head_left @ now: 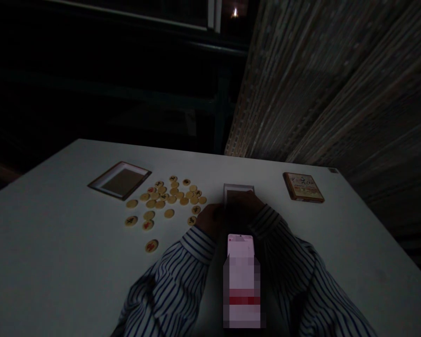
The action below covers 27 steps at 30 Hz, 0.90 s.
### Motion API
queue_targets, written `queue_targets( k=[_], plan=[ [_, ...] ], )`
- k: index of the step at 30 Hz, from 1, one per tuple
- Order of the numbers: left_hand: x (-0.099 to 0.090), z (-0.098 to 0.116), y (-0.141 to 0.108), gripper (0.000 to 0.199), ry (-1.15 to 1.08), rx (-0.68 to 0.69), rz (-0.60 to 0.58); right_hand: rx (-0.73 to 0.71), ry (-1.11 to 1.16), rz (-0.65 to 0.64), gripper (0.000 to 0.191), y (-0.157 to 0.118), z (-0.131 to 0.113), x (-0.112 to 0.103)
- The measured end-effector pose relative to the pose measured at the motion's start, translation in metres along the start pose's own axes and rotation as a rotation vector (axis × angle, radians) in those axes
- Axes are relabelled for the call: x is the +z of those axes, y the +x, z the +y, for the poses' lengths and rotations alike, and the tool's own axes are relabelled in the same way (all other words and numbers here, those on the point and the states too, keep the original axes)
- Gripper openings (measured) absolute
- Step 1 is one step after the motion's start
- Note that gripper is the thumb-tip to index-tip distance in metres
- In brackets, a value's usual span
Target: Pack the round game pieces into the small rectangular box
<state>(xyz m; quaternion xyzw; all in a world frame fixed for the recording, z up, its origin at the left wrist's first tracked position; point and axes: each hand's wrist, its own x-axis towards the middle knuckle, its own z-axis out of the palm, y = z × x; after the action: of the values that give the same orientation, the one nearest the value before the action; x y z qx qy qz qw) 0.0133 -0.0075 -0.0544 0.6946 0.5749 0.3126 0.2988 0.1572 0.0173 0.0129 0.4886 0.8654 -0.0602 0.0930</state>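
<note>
My left hand (209,219) and my right hand (248,204) come together at the near side of a small open box (238,187) with a pale rim. Deep shadow swallows most of the fingers, so their grip cannot be made out. The right hand overlaps part of the box. Just left of my left hand, several round Chinese chess pieces (171,199) lie scattered, some showing red or black characters. Below my wrists a lit phone (241,276) lies between my striped sleeves, its screen pixelated.
On the white table (73,262), an open shallow box part (119,182) lies at the left. A printed box lid (303,187) lies at the right. Beyond the far edge hangs a string curtain (284,84). The room is very dim.
</note>
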Motion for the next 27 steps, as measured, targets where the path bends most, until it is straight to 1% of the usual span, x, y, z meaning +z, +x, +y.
queue_targets(
  k=[5, 8, 11, 14, 17, 19, 21, 24, 27],
  plan=[
    [0.002, -0.003, 0.0, 0.028, -0.035, 0.01, 0.002, -0.01, -0.014, 0.004, 0.022, 0.0, 0.0, 0.0],
    [0.002, -0.003, 0.0, 0.028, -0.026, 0.038, 0.034, -0.006, -0.012, 0.004, 0.023, 0.0, 0.002, 0.002],
    [0.001, -0.001, -0.001, 0.026, 0.009, 0.086, 0.097, 0.01, -0.046, 0.015, 0.024, 0.0, 0.003, 0.002],
    [-0.002, 0.004, -0.001, 0.023, 0.023, 0.146, 0.174, 0.045, -0.103, 0.066, 0.027, -0.004, 0.003, -0.002],
    [-0.008, 0.009, -0.002, 0.019, 0.011, 0.242, 0.247, 0.049, -0.126, 0.091, 0.027, -0.009, 0.002, -0.01],
    [-0.014, 0.012, -0.004, 0.019, -0.008, 0.287, 0.298, 0.042, -0.134, 0.104, 0.027, -0.012, 0.003, -0.013],
    [-0.024, 0.015, -0.01, 0.019, -0.02, 0.299, 0.331, 0.047, -0.144, 0.12, 0.027, -0.015, 0.004, -0.015],
    [-0.044, 0.016, -0.027, 0.019, -0.018, 0.29, 0.326, 0.065, -0.145, 0.159, 0.028, -0.019, 0.002, -0.016],
    [-0.068, 0.01, -0.05, 0.02, -0.001, 0.229, 0.304, 0.07, -0.127, 0.171, 0.03, -0.022, -0.006, -0.016]
  ],
)
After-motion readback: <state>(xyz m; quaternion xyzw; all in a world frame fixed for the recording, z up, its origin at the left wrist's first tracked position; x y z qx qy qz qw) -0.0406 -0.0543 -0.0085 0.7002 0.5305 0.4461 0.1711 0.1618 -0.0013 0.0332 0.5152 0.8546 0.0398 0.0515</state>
